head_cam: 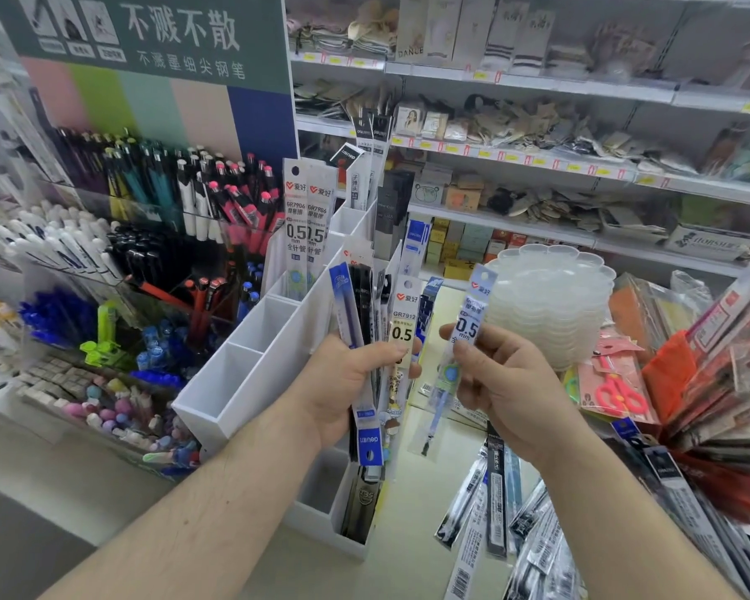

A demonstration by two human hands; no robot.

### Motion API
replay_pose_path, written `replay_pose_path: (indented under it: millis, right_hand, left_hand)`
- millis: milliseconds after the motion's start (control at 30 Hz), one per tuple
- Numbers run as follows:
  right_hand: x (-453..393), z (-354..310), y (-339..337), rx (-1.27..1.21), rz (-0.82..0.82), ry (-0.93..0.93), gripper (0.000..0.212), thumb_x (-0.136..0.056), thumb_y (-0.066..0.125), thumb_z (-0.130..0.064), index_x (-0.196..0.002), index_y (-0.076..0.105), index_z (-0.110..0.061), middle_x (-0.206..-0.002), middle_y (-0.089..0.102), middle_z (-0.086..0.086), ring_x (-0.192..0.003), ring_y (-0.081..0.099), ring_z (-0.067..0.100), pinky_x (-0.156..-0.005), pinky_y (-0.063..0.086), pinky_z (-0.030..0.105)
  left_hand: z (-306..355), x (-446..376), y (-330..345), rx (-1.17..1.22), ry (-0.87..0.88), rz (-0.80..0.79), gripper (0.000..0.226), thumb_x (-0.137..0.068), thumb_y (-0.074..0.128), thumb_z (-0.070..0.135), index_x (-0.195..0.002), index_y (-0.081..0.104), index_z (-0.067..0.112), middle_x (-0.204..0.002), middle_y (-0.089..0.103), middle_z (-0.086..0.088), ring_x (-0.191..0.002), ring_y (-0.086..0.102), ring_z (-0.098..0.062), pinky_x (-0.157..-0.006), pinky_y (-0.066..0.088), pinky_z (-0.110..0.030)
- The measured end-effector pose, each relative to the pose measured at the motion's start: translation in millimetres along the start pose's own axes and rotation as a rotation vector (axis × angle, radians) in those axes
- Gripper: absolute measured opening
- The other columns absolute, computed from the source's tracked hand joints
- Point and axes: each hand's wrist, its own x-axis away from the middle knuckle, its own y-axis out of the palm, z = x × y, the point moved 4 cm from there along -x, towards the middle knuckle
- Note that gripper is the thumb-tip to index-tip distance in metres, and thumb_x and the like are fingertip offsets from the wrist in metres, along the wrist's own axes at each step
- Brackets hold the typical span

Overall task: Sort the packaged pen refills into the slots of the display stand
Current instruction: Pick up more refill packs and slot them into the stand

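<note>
My left hand [347, 383] grips a fanned bunch of packaged pen refills [371, 322] upright, in front of the white display stand [252, 370]. My right hand [501, 383] pinches one clear refill pack [468, 335] marked 0.5, held just right of the bunch. Two white 0.5 refill packs [306, 223] stand in an upper slot of the stand. The two nearest left slots show nothing inside. A dark pack [360, 504] sits in the stand's front right slot.
More refill packs [499, 526] lie loose on the counter at lower right. A stack of clear plastic trays [550, 305] stands behind my right hand. Pen bins [157, 236] fill the left. Packaged goods [711, 383] crowd the right edge.
</note>
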Motion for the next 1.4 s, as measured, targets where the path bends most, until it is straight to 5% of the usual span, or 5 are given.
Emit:
replay_pose_path:
  millis: [167,433,633,1000,1400]
  right_hand:
    - [-5.4,-2.4,-2.1,-0.132,0.047,0.033,0.025,-0.103,0.041,-0.006,-0.104,0.064,0.006,-0.067,0.065,0.012,-0.045,0.049,0.015,-0.042,0.042,0.023]
    - [-10.0,-9.2,-5.3,-0.065,0.159,0.019,0.021,-0.101,0.040,-0.002,-0.103,0.060,0.006,-0.067,0.062,0.013,-0.042,0.049,0.015,-0.041,0.039,0.024]
    - [-14.8,-28.1,-8.0,-0.035,0.264,-0.009,0.021,-0.100,0.047,-0.001,-0.083,0.059,-0.006,-0.062,0.062,0.010,-0.039,0.052,0.013,-0.040,0.042,0.023]
    - [-40.5,-86.8,44.6,-0.149,0.322,-0.241,0.026,-0.099,0.053,-0.005,-0.074,0.059,-0.009,-0.056,0.064,0.004,-0.047,0.064,0.016,-0.044,0.051,0.023]
    - [-77.1,-79.3,121.1,0.603,0.158,-0.481,0.022,-0.093,0.061,-0.019,-0.072,0.067,-0.019,-0.061,0.065,-0.006,-0.056,0.062,0.008,-0.055,0.052,0.030]
  left_hand:
    - [0.3,0.0,-1.1,-0.001,-0.010,-0.003,0.036,-0.069,0.071,0.016,-0.103,0.072,0.004,-0.084,0.077,-0.009,-0.075,0.074,-0.017,-0.061,0.059,-0.029]
    - [1.9,1.4,-1.4,-0.002,-0.015,0.018,0.041,-0.072,0.072,0.017,-0.110,0.069,0.002,-0.084,0.076,-0.006,-0.077,0.074,-0.016,-0.062,0.058,-0.028]
    - [5.6,4.5,5.4,-0.021,0.014,0.078,0.018,-0.090,0.064,0.003,-0.107,0.071,0.006,-0.090,0.077,-0.010,-0.080,0.075,-0.021,-0.064,0.059,-0.032]
    - [104.9,46.6,-17.8,0.025,0.540,0.378,0.016,-0.073,0.070,0.012,-0.086,0.078,0.015,-0.082,0.075,-0.008,-0.072,0.074,-0.023,-0.064,0.059,-0.034]
    - [101.0,59.0,-56.1,0.226,0.387,0.445,0.025,-0.089,0.059,0.009,-0.111,0.068,0.002,-0.085,0.067,-0.011,-0.065,0.069,-0.016,-0.057,0.057,-0.026]
